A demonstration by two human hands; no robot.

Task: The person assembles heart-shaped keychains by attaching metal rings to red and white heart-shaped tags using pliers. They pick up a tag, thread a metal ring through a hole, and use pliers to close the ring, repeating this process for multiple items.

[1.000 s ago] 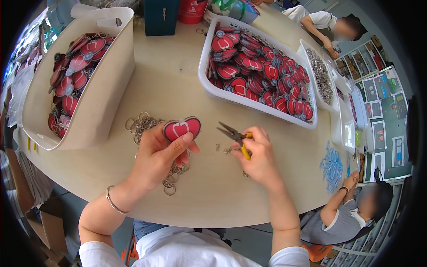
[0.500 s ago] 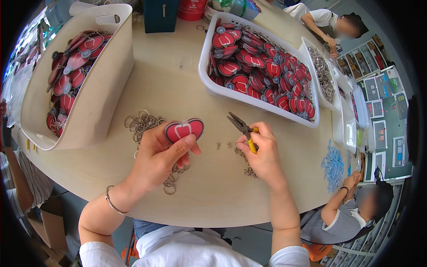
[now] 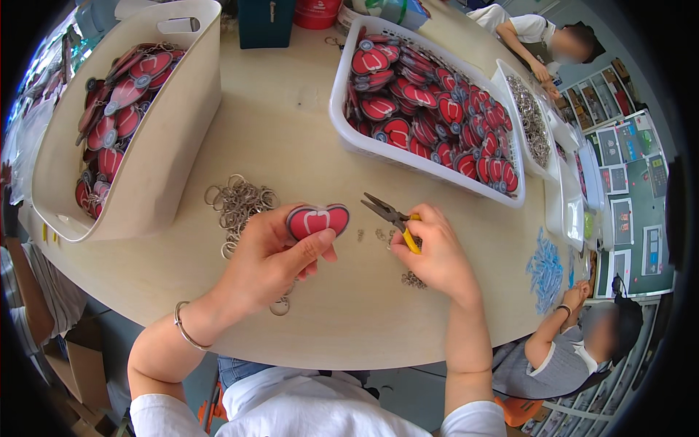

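My left hand (image 3: 273,251) pinches a red heart-shaped charm (image 3: 309,223) with a white line design and dark edge, its thumb across the lower part. My right hand (image 3: 440,255) is wrapped around needle-nose pliers (image 3: 393,215) with yellow grips. Their jaws point up and left, slightly parted and empty, a short gap from the charm. Behind my left hand lies a heap of metal key rings (image 3: 244,205), partly hidden by the hand. Small metal rings (image 3: 413,280) lie in a little pile by my right hand, with a few loose bits (image 3: 381,234) nearby.
A white basket (image 3: 429,172) full of red charms stands at the far right, beside a tray of metal chains (image 3: 530,116). A tall beige bin (image 3: 171,138) of charms with chains is at left. Blue strips (image 3: 545,273) lie at right. Co-workers sit around the table.
My left hand has carried the charm slightly right, closer to the pliers. The pliers have tilted flatter and shifted a little left and down.
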